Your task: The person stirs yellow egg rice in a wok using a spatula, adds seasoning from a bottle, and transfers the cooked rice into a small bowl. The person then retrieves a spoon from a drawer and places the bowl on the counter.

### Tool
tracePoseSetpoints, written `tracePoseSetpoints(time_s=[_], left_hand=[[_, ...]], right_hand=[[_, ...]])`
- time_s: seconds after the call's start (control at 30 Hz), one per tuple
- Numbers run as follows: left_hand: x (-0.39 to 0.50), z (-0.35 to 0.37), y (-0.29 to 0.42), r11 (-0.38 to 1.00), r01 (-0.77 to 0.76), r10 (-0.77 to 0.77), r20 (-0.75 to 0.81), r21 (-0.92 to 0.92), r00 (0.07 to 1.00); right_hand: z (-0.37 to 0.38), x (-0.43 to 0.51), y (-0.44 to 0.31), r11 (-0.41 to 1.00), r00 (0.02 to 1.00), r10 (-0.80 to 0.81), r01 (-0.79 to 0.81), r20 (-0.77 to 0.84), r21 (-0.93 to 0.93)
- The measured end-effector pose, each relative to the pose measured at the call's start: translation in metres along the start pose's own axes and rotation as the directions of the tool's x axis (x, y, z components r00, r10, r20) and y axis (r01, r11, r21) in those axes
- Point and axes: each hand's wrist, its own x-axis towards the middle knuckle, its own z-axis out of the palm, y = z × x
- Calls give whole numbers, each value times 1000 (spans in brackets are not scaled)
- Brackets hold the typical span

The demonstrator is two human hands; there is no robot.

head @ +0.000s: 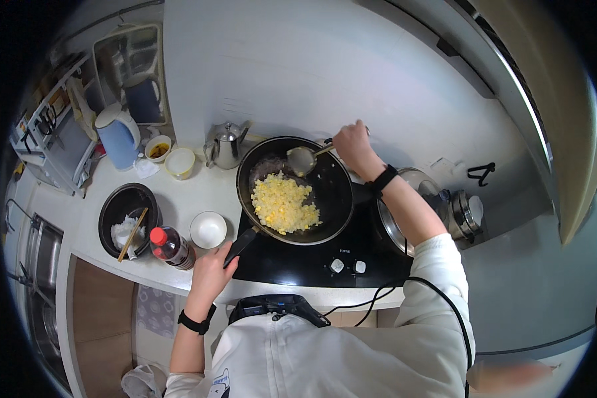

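Observation:
A black frying pan point(336, 199) sits on the black cooktop point(288, 268), holding a mound of rice mixed with yellow egg bits point(283, 204). My left hand point(211, 273) grips a black handle point(241, 246) that meets the pan's lower left rim; whether it belongs to the pan I cannot tell. Over the far side of the pan, my right hand point(353, 147) is closed around the shaft of a metal ladle point(301, 161). The ladle's bowl is inside the pan, just beyond the rice. Another black handle point(363, 193) shows at the pan's right, partly hidden by my right wrist.
Left of the cooktop are a white bowl point(208, 230), a red-capped bottle point(173, 248) and a black pot point(151, 199) with rice and chopsticks. Behind stand a metal kettle point(226, 149) and a blue electric kettle point(117, 139). A lidded pot point(390, 224) is under my right forearm.

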Motion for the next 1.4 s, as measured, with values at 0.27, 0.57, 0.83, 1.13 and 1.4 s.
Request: tracePoseSetpoints(time_s=[0.27,0.57,0.83,1.13,1.4], left_hand=[[2,-2,1,1000,-13,13,-3,11,1000],[2,-2,1,999,-27,27,-3,33,1000],[1,-3,2,1000,-13,13,-8,6,1000],[0,-3,2,1000,14,-15,25,12,1000],[0,-3,1,1000,12,-12,31,14,999]], right_hand=[[-21,20,-15,938,963,-25,115,268,-327],[-8,22,-12,972,987,-126,144,104,-185],[11,18,-9,982,995,-27,44,91,-185],[27,38,15,998,999,-52,52,15,-29],[19,43,-17,897,944,-292,325,-152,299]])
